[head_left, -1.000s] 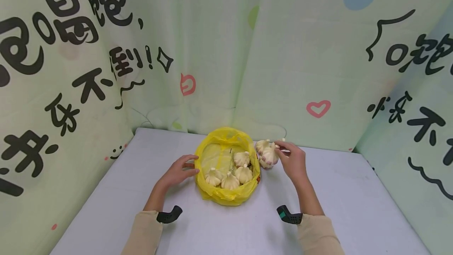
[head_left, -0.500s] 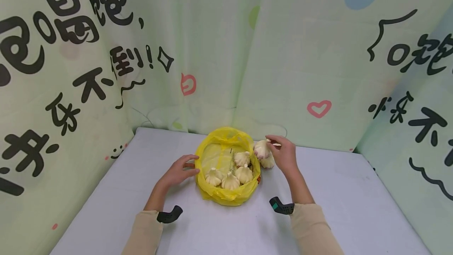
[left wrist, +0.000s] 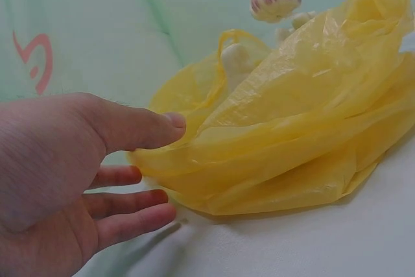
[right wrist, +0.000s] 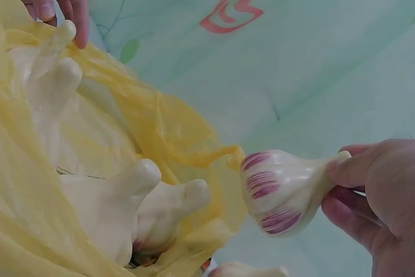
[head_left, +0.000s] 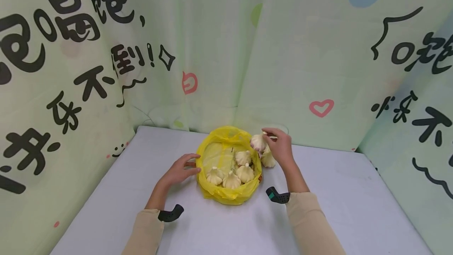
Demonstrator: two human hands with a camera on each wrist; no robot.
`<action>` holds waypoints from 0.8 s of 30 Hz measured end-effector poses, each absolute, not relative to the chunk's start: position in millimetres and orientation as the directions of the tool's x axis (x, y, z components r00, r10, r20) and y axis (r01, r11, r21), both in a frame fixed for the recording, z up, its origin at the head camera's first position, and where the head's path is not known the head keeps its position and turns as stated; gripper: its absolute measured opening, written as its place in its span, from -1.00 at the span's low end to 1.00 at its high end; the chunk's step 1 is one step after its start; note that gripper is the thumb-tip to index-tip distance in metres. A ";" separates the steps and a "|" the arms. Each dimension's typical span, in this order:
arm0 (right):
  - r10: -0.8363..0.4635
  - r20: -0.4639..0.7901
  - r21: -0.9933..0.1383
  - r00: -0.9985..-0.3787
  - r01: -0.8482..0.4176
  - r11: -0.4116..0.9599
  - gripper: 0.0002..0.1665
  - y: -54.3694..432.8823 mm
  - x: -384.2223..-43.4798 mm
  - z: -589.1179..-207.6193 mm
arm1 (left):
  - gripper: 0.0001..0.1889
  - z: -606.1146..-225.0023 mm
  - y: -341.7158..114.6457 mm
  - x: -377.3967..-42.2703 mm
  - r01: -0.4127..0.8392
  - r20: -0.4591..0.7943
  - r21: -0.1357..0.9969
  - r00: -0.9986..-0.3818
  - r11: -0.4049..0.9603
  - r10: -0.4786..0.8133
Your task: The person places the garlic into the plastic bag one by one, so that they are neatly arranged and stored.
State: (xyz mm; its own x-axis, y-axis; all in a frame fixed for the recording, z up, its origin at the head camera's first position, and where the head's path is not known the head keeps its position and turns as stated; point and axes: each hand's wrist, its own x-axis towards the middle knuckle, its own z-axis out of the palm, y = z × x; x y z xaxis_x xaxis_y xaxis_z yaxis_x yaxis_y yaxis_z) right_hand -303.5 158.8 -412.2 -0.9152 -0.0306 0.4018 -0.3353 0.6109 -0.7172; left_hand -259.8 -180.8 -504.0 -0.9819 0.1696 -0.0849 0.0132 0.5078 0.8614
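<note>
A yellow plastic bag (head_left: 226, 199) stands on the table with its mouth spread wide, several garlic bulbs (head_left: 231, 180) inside along its near and right sides. At its left rim is my left hand (head_left: 179, 169), thumb and fingers extended; the thumb (left wrist: 146, 128) reaches the bag's edge in the left wrist view. My right hand (head_left: 281, 148) pinches a purple-streaked garlic bulb (right wrist: 279, 192) by its stem. That bulb hangs just off the bag's right rim, raised above the table. Below it, another garlic bulb (head_left: 268, 159) lies outside the bag, partly hidden.
A white-covered table (head_left: 219, 231) extends in front of the bag and to both sides. Behind its far edge hangs a pale green printed curtain (head_left: 219, 50); similar curtain walls flank the left and right.
My right hand has lifted a garlic bulb from the group right of the bag and carried it left toward the rim. The left hand stays at the bag's left edge.
</note>
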 end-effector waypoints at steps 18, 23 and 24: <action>-0.089 0.398 -0.724 -0.913 -0.372 0.581 -0.69 134.3 -328.7 -413.7 | -0.50 -499.7 -179.5 -260.5 0.026 -0.072 0.867 -0.982 0.498 0.177; -0.113 0.366 -0.728 -0.924 -0.360 0.583 -0.69 126.1 -333.0 -418.8 | -0.50 -500.0 -180.8 -259.8 0.024 -0.072 0.869 -0.982 0.494 0.174; -0.115 0.360 -0.730 -0.926 -0.356 0.583 -0.69 124.3 -333.3 -419.6 | -0.50 -500.5 -180.9 -260.0 0.023 -0.073 0.869 -0.982 0.495 0.173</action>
State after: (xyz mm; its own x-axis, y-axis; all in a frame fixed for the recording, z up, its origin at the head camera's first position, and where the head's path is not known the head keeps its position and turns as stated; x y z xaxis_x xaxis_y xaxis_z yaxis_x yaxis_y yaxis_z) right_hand -333.3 124.3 -419.6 -0.9258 -0.1150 0.3601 -0.3564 0.5828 -0.7303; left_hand -260.0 -180.9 -500.5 -0.9822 0.1732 -0.0727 0.0230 0.4950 0.8686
